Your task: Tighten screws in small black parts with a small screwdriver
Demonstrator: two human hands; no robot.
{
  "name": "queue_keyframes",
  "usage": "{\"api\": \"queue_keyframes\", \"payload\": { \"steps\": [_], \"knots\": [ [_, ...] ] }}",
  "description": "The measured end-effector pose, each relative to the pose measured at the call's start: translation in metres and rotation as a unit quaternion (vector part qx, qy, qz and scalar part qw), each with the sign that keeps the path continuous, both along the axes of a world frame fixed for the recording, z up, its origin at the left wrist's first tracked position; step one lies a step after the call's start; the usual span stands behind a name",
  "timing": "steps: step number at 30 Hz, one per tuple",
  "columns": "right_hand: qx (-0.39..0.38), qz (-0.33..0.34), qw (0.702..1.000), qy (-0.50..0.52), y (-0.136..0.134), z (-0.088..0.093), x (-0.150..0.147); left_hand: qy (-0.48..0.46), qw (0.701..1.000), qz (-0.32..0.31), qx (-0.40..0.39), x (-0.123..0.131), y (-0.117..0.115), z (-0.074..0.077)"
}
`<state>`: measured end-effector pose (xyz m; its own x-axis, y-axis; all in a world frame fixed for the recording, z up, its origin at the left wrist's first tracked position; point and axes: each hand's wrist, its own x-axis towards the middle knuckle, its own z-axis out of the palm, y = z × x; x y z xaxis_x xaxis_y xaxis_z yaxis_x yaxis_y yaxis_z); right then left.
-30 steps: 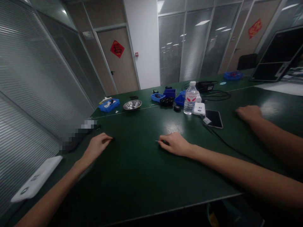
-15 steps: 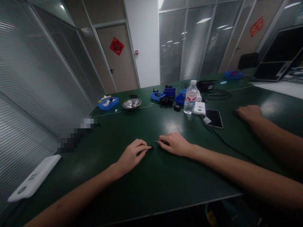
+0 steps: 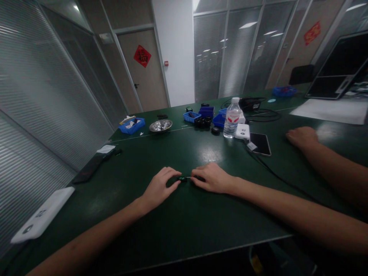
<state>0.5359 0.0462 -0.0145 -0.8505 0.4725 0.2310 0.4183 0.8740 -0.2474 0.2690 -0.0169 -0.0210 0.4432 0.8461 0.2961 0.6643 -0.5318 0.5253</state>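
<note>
Head view: left hand [image 3: 160, 188], come in from the left of the worktop [image 3: 172, 230], pinches small dark part [image 3: 181, 178] at centre; right hand [image 3: 212, 178], closed on thin pin [image 3: 188, 177], tip now at the part.

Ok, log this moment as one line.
left hand: pinches small black part on green table | right hand: holds thin pin, tip at the part | another person's hand: rests far right

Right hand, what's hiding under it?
A thin pin pokes out from under the right hand, toward the dark piece in the left hand. The rest is covered.
</note>
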Motion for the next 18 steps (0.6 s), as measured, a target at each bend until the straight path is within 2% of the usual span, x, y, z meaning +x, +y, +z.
{"api": "queue_keyframes", "payload": {
  "steps": [5,18],
  "knots": [
    [0.004,-0.001,1.0,0.001,-0.0006,0.0,0.0001,0.014,0.999,-0.002,-0.028,-0.0017,0.0029,-0.0009],
    [0.013,-0.005,1.0,-0.008,-0.0009,-0.0002,0.0006,0.001,1.0,-0.001,-0.011,0.0007,-0.0007,0.0025]
  ]
}}
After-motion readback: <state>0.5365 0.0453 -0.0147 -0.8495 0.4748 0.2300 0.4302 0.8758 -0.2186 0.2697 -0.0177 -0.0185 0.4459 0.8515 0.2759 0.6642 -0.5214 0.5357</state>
